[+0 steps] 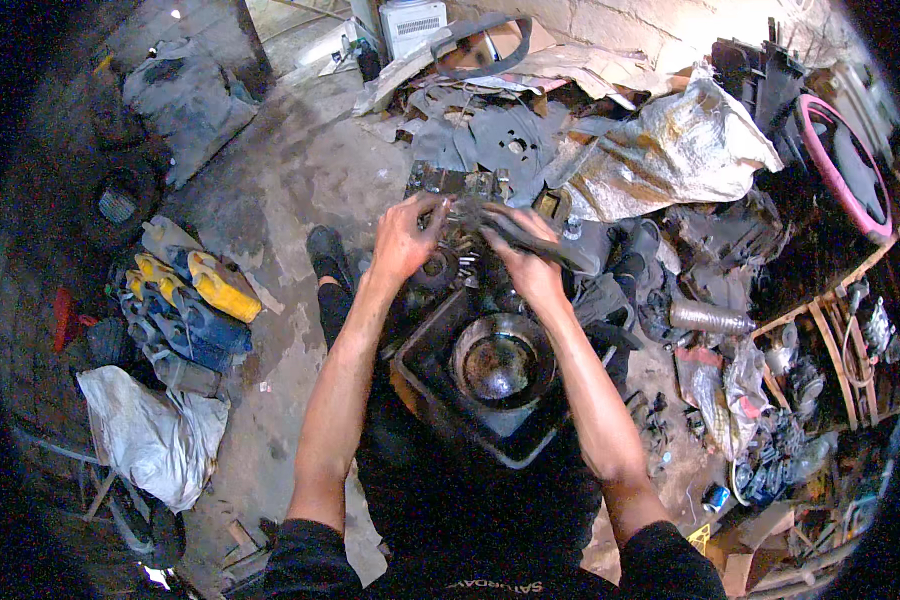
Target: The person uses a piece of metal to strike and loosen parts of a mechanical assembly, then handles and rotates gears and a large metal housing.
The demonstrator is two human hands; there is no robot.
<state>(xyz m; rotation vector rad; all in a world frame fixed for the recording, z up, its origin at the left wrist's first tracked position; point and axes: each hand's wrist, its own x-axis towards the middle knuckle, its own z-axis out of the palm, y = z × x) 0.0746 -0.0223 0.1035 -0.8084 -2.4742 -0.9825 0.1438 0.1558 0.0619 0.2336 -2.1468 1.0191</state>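
My left hand [406, 240] has its fingers curled in a pinch over a cluster of dark, greasy metal parts; whatever lies between them is too dim to make out. Close by on the right, my right hand [526, 262] grips a long, dark, flattish piece [532, 238], smeared by motion, its kind unclear. Toothed metal parts like gears [465, 258] show between the hands. Nearer to me, a round metal bowl [470, 385] with dark liquid and a shine at its bottom stands in a dark, square-edged tray [448, 425].
A heap of grey sheeting [485, 135] and a dirty whitish sack [670, 150] lie beyond my hands. Yellow and blue containers [220, 285] stand left, above a white bag [160, 435]. At right are a pink-rimmed oval [838, 165], a clear plastic bottle [712, 318] and scattered parts.
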